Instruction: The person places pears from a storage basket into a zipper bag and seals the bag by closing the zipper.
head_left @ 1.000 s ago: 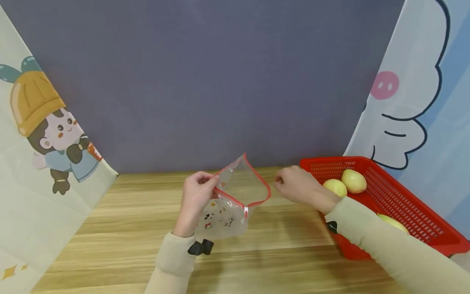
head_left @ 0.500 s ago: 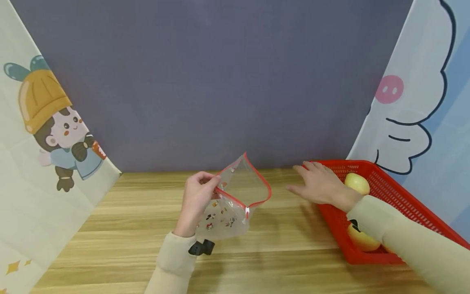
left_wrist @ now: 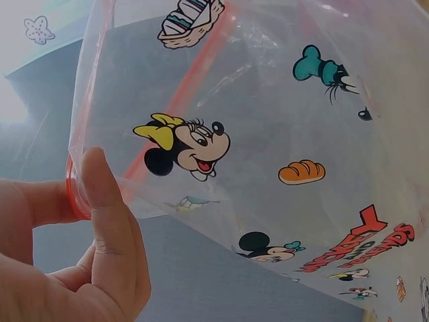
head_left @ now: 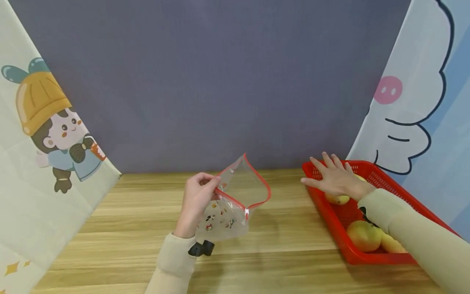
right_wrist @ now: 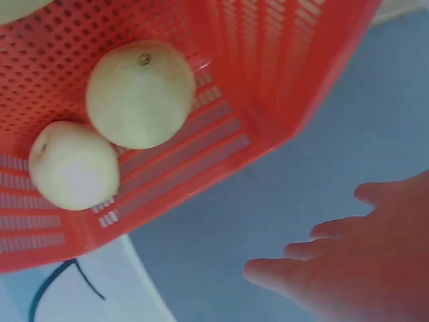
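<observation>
Between thumb and fingers, my left hand [head_left: 196,202] pinches the edge of a clear zip bag [head_left: 224,224] printed with cartoon figures. The bag's red-trimmed mouth gapes, and a white zipper slider [head_left: 247,211] sits at its near corner. In the left wrist view the thumb presses the bag's red edge [left_wrist: 77,191]. My right hand [head_left: 334,179], fingers spread and holding nothing, is over the far left part of a red plastic basket [head_left: 382,258]. Yellow-green round fruits [head_left: 363,235] lie in the basket; the hand and sleeve partly cover some. Two pale fruits [right_wrist: 141,94] show closely in the right wrist view.
A wood-grain table [head_left: 147,228] lies under the bag and basket. Behind it stands a grey-blue panel [head_left: 220,81]. Cartoon-printed sheets flank the table on the left [head_left: 22,196] and the right [head_left: 407,53].
My right hand has moved right, from beside the bag to over the basket, and its curled fingers have spread. The left hand and bag stay nearly still.
</observation>
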Demonstrator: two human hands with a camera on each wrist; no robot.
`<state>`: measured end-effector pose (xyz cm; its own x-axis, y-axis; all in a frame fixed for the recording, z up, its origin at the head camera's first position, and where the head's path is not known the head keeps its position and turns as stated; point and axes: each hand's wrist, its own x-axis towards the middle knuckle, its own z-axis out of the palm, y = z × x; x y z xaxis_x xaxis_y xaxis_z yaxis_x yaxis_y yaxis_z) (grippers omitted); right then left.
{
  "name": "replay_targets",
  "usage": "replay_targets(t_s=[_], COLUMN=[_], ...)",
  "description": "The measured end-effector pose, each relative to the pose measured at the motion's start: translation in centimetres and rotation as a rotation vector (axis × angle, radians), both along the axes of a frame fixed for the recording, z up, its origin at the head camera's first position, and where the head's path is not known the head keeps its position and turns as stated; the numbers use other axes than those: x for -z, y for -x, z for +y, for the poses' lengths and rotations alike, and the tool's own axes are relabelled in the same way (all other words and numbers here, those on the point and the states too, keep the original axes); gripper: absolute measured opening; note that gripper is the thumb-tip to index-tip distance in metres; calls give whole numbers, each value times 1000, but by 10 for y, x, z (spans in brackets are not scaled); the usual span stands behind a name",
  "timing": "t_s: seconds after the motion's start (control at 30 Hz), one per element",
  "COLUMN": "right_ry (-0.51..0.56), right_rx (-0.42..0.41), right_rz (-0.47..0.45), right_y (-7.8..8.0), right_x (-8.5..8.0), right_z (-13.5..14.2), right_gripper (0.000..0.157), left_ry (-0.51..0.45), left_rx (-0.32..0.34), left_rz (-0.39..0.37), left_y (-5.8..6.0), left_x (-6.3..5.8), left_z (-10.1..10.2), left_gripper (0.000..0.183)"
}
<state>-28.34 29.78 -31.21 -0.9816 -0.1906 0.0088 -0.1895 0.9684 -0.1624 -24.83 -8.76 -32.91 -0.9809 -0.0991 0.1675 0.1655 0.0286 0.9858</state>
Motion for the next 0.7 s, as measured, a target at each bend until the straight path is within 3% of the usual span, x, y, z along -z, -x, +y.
replay_targets(t_s=[0.7], right_ry=[101], right_rx=[41], right_rz=[-51], right_y=[32], right_x=[16], right_z=[44], right_gripper=[100], left_ry=[-1], left_rx=[8], left_rz=[7], left_y=[1], left_x=[2], left_z=[3], left_gripper=[13])
